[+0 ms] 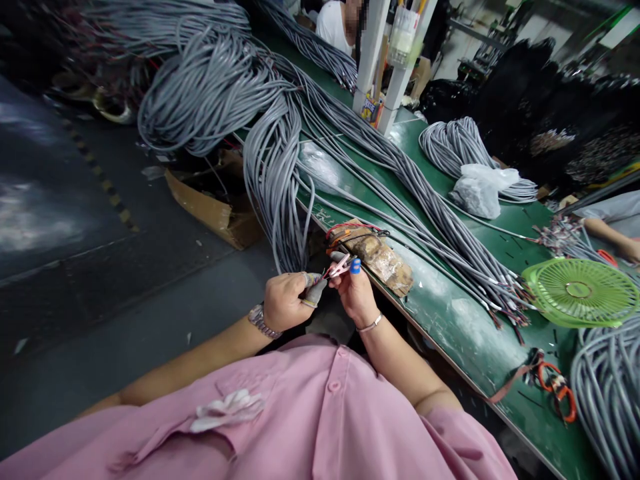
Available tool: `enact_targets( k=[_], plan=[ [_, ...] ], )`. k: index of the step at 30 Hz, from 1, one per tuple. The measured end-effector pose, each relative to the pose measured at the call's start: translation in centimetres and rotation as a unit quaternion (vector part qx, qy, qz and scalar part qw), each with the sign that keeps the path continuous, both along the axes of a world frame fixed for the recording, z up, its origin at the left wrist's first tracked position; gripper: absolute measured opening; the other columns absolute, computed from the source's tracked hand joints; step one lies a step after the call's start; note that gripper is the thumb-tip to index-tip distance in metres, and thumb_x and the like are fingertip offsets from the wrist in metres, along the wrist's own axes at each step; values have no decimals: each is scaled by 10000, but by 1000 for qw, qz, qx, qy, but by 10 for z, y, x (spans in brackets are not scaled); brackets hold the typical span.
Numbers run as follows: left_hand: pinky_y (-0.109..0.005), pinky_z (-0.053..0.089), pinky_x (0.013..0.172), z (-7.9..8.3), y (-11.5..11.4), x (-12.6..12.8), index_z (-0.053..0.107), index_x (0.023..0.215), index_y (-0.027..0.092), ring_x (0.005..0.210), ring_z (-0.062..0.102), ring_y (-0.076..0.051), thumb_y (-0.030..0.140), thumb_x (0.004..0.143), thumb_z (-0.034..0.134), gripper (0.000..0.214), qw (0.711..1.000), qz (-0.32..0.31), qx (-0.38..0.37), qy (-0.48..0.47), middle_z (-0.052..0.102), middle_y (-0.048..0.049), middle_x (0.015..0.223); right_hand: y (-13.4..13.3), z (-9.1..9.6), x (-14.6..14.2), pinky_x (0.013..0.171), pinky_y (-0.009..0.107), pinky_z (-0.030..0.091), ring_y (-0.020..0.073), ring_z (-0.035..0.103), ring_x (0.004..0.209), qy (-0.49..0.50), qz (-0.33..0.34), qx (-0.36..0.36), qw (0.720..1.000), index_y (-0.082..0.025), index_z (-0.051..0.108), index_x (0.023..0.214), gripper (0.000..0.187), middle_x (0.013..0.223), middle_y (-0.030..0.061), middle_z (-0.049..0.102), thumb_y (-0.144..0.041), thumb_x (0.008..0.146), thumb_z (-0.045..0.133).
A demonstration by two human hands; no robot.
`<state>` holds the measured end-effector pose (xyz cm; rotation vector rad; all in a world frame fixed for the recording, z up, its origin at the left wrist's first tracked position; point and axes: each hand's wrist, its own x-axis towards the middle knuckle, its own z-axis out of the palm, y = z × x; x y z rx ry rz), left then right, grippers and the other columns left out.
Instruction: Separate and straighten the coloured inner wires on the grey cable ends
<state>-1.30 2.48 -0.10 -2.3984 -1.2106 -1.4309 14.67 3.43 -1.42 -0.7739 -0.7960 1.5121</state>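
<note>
My left hand [287,300], with a watch on the wrist and grey covers on the fingertips, is closed in a pinch on thin wires [327,273]. Close beside it, my right hand [357,297] has blue wrapping on the thumb. Its fingers are closed on a small pale pink clip-like tool [340,267], whose tips point towards my left hand. Both hands are just off the edge of the green table [460,333]. Right behind them, a block wrapped in brown tape [385,260] lies at the edge, with red and black wires by it. My fingers partly hide the wire ends.
Long bundles of grey cable [395,180] run across the table, and some hang over its edge [275,173]. At the right are a green fan [580,290] and orange-handled scissors [557,390]. A cardboard box [210,207] stands below. Another person's arm [607,237] shows at far right.
</note>
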Motion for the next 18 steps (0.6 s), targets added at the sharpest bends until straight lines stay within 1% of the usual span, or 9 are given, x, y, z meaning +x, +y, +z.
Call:
enact_targets(
  k=[3,5,8,11,13,15,18],
  plan=[
    [-260,469,520,0,1,-1,639,757,171,520,640,-162,218,769,641,48,1000,-1,-3,-5,689,-28,611,-3,-1,-1,610,258,450,116,467,596,-38,-41,27,998,-162,681,883,548,712,28,580,-633,880,401],
    [-259,470,520,0,1,-1,641,763,167,525,643,-163,214,764,645,47,1000,-7,-7,-8,690,-33,616,-3,-2,0,616,262,460,118,487,616,-31,-37,22,999,-163,681,863,527,763,43,608,-626,872,429],
    [-257,474,524,-1,1,-1,641,765,168,527,643,-163,218,768,637,50,1000,-9,-6,-9,688,-34,614,-2,-2,3,595,252,476,101,484,609,38,1,-26,999,-171,679,925,457,880,50,637,-597,832,540],
    [-254,471,519,-1,0,-1,640,764,171,509,631,-155,225,776,631,56,1000,-5,-8,-6,679,-25,598,1,-1,5,590,222,488,79,464,593,120,40,-83,989,-164,684,927,418,861,27,633,-549,767,663],
    [-254,469,515,-1,0,0,637,757,169,498,624,-153,227,775,637,61,1000,-4,-7,-6,673,-23,589,2,-1,5,583,202,486,69,455,587,164,56,-101,980,-160,684,912,401,841,11,631,-518,733,715],
    [-251,466,512,0,0,0,634,748,167,497,623,-153,228,773,641,66,1000,-7,-7,-8,670,-22,585,3,-3,5,575,191,484,65,459,584,189,62,-113,973,-166,678,900,376,826,0,634,-493,723,736],
    [-248,465,509,-1,0,0,634,748,165,496,624,-154,224,770,643,64,1000,-9,-7,-12,668,-22,581,5,-5,3,581,190,490,69,492,596,196,51,-141,969,-173,668,892,343,799,-2,646,-475,742,729]
  ],
)
